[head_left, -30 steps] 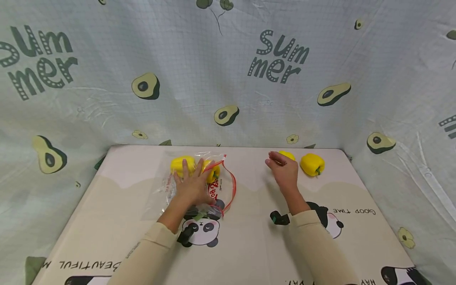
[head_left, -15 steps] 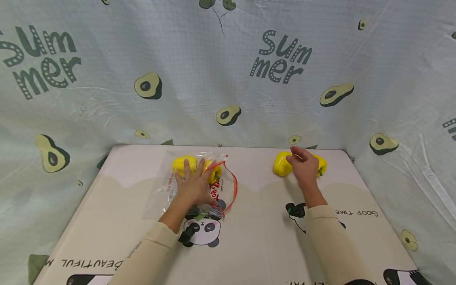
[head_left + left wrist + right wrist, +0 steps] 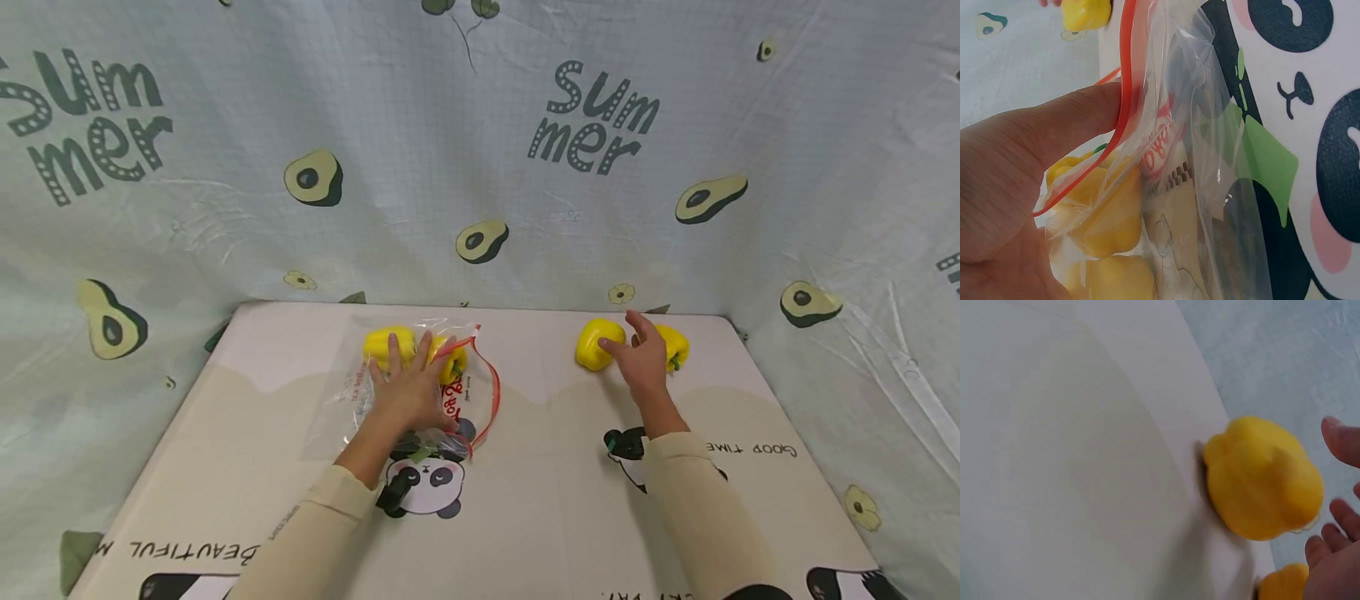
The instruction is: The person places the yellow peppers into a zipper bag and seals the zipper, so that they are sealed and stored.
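Bottom of frame: my beige sleeves point(image 3: 307, 537) reach up over the pale desk point(image 3: 540, 475). Panda print point(image 3: 426, 483) below my left wrist, lower centre.

Next, my left hand point(image 3: 407, 396), left of centre: fingers spread wide, laid across a clear plastic bag point(image 3: 452, 398) with red lettering. Thumb out to the side, meeting the bag's red edging point(image 3: 1126, 69); can't tell which side of the film it's on. Bag lies flat-ish, red edge towards the frame's right.

Under the film, by my fingertips: two yellow peppers, one on the left point(image 3: 380, 343), one on the right point(image 3: 455, 367) close to the red edge.

Right of centre, my right hand point(image 3: 647, 364): thumb and fingers parted, slightly bent. Thumb overlaps a loose yellow pepper point(image 3: 591, 347) in the head view; right wrist view shows a gap between them. Another loose pepper point(image 3: 677, 348) sits just right of that hand, partly hidden by it. Both near the desk's far edge.

Farthest, filling the upper half: pale curtain point(image 3: 405, 108), avocados and "summer" printed on it.
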Demonstrator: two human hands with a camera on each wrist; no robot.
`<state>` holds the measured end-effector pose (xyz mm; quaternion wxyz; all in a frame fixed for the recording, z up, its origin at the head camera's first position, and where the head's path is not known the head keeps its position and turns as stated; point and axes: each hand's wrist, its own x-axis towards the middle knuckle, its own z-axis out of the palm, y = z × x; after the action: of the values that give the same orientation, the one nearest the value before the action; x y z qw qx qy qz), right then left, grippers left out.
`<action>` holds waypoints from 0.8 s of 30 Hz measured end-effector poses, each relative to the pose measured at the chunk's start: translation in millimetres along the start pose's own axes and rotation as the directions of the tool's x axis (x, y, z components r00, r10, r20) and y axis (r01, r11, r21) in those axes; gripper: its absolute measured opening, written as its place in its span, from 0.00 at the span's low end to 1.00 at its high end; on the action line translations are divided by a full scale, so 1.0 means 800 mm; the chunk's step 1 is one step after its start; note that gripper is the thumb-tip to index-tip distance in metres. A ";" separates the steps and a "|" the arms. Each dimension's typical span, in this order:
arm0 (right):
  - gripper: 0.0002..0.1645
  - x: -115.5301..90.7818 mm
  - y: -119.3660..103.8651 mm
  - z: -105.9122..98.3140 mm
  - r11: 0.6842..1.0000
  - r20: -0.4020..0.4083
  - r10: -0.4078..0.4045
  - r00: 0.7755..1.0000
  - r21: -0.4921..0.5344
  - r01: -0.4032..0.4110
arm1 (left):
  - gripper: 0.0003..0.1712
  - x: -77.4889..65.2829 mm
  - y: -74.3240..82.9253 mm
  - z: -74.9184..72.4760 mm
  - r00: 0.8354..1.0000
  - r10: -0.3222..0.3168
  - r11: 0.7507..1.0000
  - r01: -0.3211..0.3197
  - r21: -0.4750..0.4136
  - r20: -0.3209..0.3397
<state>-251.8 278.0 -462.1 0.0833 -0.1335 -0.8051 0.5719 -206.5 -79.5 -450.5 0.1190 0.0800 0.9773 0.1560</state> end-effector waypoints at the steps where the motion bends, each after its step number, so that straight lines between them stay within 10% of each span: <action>1: 0.46 -0.001 0.002 0.003 1.000 -0.012 0.006 1.000 0.001 -0.006 | 0.77 0.000 0.000 0.000 1.000 0.000 1.000 0.000 -0.001 -0.003; 13: 0.68 -0.014 0.012 0.053 0.984 -0.116 0.155 0.981 -0.071 -0.164 | 0.78 0.001 -0.001 -0.002 1.000 -0.005 1.000 0.005 0.009 -0.003; 24: 0.67 -0.016 0.019 0.075 0.976 -0.168 0.197 0.966 -0.054 -0.209 | 0.77 0.001 0.002 -0.002 1.000 -0.008 1.000 0.008 0.020 -0.002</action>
<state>-255.2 224.6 -496.3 0.0846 -0.2642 -0.7976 0.5356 -207.2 -78.3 -448.7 0.1180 0.0770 0.9792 0.1459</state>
